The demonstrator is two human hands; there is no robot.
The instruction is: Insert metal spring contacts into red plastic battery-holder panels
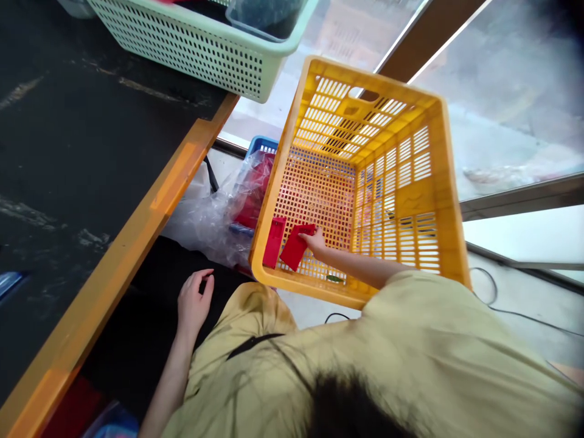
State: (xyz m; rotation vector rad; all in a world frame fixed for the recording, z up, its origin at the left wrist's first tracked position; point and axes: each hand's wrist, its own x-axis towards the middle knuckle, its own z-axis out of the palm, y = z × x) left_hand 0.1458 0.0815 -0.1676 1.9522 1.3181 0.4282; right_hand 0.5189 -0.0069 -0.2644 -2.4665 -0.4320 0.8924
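Inside a deep yellow plastic crate [285, 280], my right hand [316, 243] grips a flat red rectangular plastic piece [294, 250] by its upper edge. The piece is tilted, low in the crate near the bottom. Beside it, to its left, a second red rectangular piece [274, 242] lies against the crate's side. A small green object [334, 278] lies near the crate's front wall; its kind is unclear. My left hand [195, 298] rests on my dark-clothed thigh, thumb apart from the fingers, with nothing visible in it.
A dark table with a wooden edge [176, 173] runs along the left. On its far corner stands a pale green basket [241, 70] with containers inside. Between table and crate are clear plastic wrap [201, 210] and a blue crate [262, 145] holding red material. A window frame [429, 39] stands behind.
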